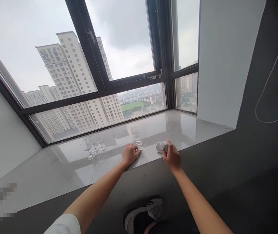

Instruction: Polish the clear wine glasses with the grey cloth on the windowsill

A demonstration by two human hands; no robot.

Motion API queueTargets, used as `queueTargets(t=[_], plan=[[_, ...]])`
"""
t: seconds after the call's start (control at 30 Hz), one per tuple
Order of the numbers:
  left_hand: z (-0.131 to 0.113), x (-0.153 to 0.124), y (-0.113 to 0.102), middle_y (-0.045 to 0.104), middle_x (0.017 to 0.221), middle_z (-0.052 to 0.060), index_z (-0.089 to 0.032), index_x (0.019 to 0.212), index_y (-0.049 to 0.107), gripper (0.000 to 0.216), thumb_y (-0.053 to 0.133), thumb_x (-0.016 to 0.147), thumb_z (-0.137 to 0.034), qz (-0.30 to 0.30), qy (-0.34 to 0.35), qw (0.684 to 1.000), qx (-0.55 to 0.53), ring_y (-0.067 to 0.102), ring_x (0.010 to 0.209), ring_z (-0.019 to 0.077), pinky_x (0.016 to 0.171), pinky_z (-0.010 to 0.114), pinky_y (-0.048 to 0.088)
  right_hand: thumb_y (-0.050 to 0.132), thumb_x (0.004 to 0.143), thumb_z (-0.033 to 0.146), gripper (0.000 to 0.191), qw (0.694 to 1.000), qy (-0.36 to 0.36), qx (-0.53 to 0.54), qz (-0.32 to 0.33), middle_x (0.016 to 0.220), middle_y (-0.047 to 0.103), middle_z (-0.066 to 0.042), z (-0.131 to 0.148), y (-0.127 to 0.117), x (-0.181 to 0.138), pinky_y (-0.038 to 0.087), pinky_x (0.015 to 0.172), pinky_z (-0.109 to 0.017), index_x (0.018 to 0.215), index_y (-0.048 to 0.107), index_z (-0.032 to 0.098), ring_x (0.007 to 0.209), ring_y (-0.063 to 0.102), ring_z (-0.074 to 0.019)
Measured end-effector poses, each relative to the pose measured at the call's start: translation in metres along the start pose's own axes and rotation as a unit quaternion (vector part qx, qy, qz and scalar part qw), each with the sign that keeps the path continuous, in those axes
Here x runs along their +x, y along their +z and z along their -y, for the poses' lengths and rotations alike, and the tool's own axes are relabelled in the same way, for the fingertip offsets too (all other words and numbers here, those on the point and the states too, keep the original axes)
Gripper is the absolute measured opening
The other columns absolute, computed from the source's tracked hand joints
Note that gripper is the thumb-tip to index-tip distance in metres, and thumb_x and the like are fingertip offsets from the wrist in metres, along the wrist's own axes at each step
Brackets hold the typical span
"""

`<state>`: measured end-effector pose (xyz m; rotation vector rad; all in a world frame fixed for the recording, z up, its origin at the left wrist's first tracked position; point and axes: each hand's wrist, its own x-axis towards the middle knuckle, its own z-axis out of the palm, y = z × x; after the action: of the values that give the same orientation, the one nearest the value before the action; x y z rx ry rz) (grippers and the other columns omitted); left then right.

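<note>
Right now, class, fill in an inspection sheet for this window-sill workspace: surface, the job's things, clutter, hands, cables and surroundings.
Surface: glossy grey stone window sill, reflecting the window.
Job's things: clear stemmed glass upright by the left hand; cluster of clear stemmed glasses upright further left, count unclear; crumpled white cloth.
Clutter: nothing seen.
Hands: left hand rests on the sill at the single glass's foot, grip unclear; right hand, fingers closed on the cloth.
Cables: thin pale cord looped on the dark wall, right.
Surroundings: dark-framed window, pale tower blocks outside; black-and-white shoe below.
</note>
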<state>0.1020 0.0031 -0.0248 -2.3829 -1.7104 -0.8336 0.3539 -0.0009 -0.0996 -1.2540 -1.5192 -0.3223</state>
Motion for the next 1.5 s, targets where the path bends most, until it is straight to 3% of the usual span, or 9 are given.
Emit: queueTargets(t=[0.53, 0.8, 0.9, 1.0, 1.17, 1.3, 1.4, 1.5], plan=[[0.005, 0.002, 0.006, 0.065, 0.094, 0.008, -0.021, 0.084, 0.068, 0.026, 0.061, 0.088, -0.046, -0.001, -0.053, 0.998, 0.046, 0.056, 0.098, 0.0247, 0.087, 0.036, 0.041, 0.042, 0.091, 0.024, 0.053, 1.0, -0.005, -0.004, -0.004, 0.114, 0.064, -0.017, 0.0, 0.001, 0.0, 0.054, 0.081, -0.046, 0.143, 0.033, 0.017, 0.105, 0.06, -0.0326], [0.004, -0.004, -0.007, 0.067, 0.093, 0.006, -0.021, 0.083, 0.067, 0.016, 0.052, 0.09, -0.024, -0.049, -0.044, 0.998, 0.012, 0.059, 0.093, 0.021, 0.086, 0.032, 0.042, 0.045, 0.089, 0.024, 0.054, 1.0, -0.025, 0.001, -0.005, 0.112, 0.063, -0.017, -0.003, 0.0, -0.001, 0.054, 0.081, -0.047, 0.142, 0.033, 0.018, 0.104, 0.061, -0.0328], [0.024, -0.004, -0.028, 0.067, 0.089, 0.004, -0.022, 0.077, 0.065, 0.019, 0.051, 0.089, -0.028, -0.074, -0.137, 0.988, -0.015, 0.061, 0.086, 0.0186, 0.078, 0.029, 0.042, 0.046, 0.089, 0.023, 0.055, 0.999, -0.033, -0.001, -0.008, 0.111, 0.064, -0.016, -0.005, 0.001, -0.002, 0.055, 0.081, -0.046, 0.142, 0.033, 0.018, 0.103, 0.061, -0.0326], [0.058, -0.008, -0.058, 0.067, 0.08, 0.004, -0.022, 0.07, 0.062, 0.023, 0.049, 0.088, -0.031, -0.109, -0.247, 0.963, -0.007, 0.061, 0.08, 0.0204, 0.07, 0.029, 0.039, 0.046, 0.089, 0.023, 0.055, 0.999, -0.033, -0.011, -0.013, 0.11, 0.064, -0.016, -0.006, 0.0, -0.002, 0.055, 0.08, -0.046, 0.142, 0.033, 0.017, 0.103, 0.062, -0.0331], [0.12, -0.04, -0.105, 0.063, 0.073, 0.005, -0.023, 0.071, 0.054, 0.025, 0.048, 0.086, -0.042, -0.171, -0.419, 0.892, 0.004, 0.06, 0.076, 0.0252, 0.065, 0.032, 0.038, 0.047, 0.091, 0.024, 0.053, 0.999, -0.032, -0.029, -0.006, 0.105, 0.065, -0.015, -0.005, -0.002, -0.002, 0.054, 0.073, -0.041, 0.141, 0.035, 0.015, 0.099, 0.063, -0.0327], [0.156, -0.064, -0.122, 0.064, 0.094, 0.011, -0.022, 0.092, 0.052, 0.03, 0.058, 0.079, -0.049, -0.223, -0.511, 0.83, -0.011, 0.062, 0.089, 0.031, 0.068, 0.035, 0.042, 0.048, 0.091, 0.024, 0.053, 0.999, -0.034, -0.027, -0.013, 0.105, 0.065, -0.015, -0.007, -0.001, -0.003, 0.054, 0.073, -0.04, 0.141, 0.035, 0.015, 0.098, 0.063, -0.0323], [0.176, -0.065, -0.127, 0.057, 0.117, 0.018, -0.018, 0.115, 0.042, 0.055, 0.068, 0.072, -0.042, -0.261, -0.551, 0.791, -0.049, 0.061, 0.097, 0.0325, 0.069, 0.036, 0.044, 0.047, 0.091, 0.024, 0.053, 0.999, -0.035, -0.022, -0.018, 0.107, 0.064, -0.016, -0.008, 0.001, -0.003, 0.054, 0.074, -0.041, 0.142, 0.035, 0.016, 0.099, 0.063, -0.0327], [0.191, -0.056, -0.129, 0.06, 0.11, 0.012, -0.018, 0.121, 0.037, 0.068, 0.073, 0.067, -0.036, -0.267, -0.548, 0.782, -0.13, 0.064, 0.087, 0.0264, 0.062, 0.031, 0.046, 0.047, 0.091, 0.024, 0.054, 0.999, -0.04, -0.017, -0.02, 0.106, 0.064, -0.016, -0.008, 0.002, -0.003, 0.055, 0.075, -0.043, 0.142, 0.034, 0.016, 0.099, 0.063, -0.0332]])
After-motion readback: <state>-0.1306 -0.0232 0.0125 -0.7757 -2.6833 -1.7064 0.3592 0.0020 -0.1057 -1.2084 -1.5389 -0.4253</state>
